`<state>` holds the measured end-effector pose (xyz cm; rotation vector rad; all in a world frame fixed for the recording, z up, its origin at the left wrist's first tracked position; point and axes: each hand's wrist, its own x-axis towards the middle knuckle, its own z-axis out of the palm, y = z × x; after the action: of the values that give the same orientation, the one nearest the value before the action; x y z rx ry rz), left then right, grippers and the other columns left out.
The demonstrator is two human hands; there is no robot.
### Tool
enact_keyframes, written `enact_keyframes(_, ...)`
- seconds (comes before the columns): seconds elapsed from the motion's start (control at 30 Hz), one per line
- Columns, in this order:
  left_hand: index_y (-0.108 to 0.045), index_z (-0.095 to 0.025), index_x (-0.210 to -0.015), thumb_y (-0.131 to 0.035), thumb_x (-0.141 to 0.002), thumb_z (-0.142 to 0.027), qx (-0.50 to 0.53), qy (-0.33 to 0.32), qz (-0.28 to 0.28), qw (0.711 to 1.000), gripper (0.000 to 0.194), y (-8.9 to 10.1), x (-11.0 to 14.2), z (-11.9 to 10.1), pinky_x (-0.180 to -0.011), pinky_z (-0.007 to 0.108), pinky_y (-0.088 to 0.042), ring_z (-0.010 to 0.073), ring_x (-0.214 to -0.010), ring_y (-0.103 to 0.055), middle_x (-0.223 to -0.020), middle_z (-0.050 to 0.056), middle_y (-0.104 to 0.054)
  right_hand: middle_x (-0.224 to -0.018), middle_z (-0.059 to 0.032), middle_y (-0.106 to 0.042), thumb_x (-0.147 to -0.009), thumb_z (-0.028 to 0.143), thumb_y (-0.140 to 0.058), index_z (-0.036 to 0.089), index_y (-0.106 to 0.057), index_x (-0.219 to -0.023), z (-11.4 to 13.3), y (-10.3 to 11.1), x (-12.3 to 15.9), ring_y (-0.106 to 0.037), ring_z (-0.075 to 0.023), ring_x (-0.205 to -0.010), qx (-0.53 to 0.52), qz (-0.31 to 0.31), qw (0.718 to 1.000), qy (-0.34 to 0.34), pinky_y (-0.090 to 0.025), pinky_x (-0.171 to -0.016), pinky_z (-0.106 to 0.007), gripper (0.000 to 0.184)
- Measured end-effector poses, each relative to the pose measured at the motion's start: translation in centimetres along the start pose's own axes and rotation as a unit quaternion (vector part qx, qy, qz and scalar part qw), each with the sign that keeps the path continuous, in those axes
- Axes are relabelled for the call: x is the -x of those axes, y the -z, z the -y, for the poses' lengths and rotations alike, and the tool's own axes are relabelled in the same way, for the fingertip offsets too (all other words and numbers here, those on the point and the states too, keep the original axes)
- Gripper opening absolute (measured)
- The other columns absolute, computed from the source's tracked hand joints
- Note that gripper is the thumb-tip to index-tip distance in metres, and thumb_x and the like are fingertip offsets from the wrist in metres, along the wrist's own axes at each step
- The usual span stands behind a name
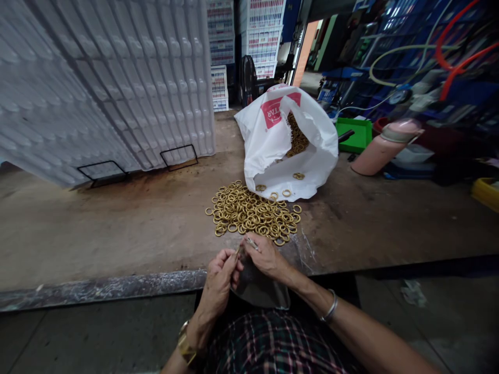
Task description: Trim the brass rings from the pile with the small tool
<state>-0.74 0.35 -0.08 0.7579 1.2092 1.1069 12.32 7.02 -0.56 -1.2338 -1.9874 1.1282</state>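
At the table's front edge my left hand (223,275) is closed, pinching one brass-coloured ring (237,250) between thumb and fingertips. Close beside it, my right hand (265,258) is closed around a thin silvery tool (253,243); most of it is hidden in the fingers, so its kind does not show. A heap of loose brass-coloured rings (253,210) lies on the table just beyond both hands. Below them, a greyish see-through sheet or tray (261,288) hangs over the edge above my lap.
Behind the heap, a torn white sack (261,150) lies open towards me with more rings inside. Tall ribbed plastic trays (156,78) stand at the left in black wire holders (179,157). A pink bottle (376,153) and a green bin (353,134) are on the right.
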Motion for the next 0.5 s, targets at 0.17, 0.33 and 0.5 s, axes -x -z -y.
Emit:
enact_keyframes(0.17,-0.05,-0.016,-0.071,-0.05,-0.078,-0.052,-0.059,-0.003,-0.029,0.998,0.036,-0.08,0.01,-0.46,-0.039,0.016,-0.027,0.0055,-0.039,-0.033,-0.048,-0.006,-0.042,-0.064,0.0006,-0.053,-0.066,0.01,-0.041,0.018,-0.053,-0.075,0.0,0.3,0.85,-0.042,-0.0114,-0.057,0.187,0.059,0.978,0.076,-0.026,-0.055,-0.024,0.017)
enact_keyframes(0.33,-0.049,-0.017,-0.071,-0.052,-0.075,-0.054,-0.075,-0.014,-0.054,0.996,0.038,-0.25,-0.02,-0.54,-0.038,0.017,-0.027,0.0057,-0.039,-0.034,-0.049,-0.006,-0.044,-0.069,-0.0019,-0.06,-0.066,0.01,-0.041,0.017,-0.056,-0.081,0.48,0.05,0.99,-0.046,-0.0123,-0.058,0.256,0.085,0.96,0.072,-0.024,-0.054,-0.025,0.023)
enact_keyframes(0.5,-0.049,-0.017,-0.068,-0.053,-0.075,-0.054,-0.08,-0.017,-0.063,0.995,0.037,-0.29,0.07,-0.56,-0.037,0.016,-0.027,0.005,-0.038,-0.033,-0.048,-0.006,-0.043,-0.072,-0.0029,-0.062,-0.07,0.012,-0.039,0.017,-0.056,-0.088,0.27,-0.3,0.87,-0.05,-0.0129,-0.058,0.295,0.089,0.949,0.064,-0.023,-0.053,-0.026,0.025)
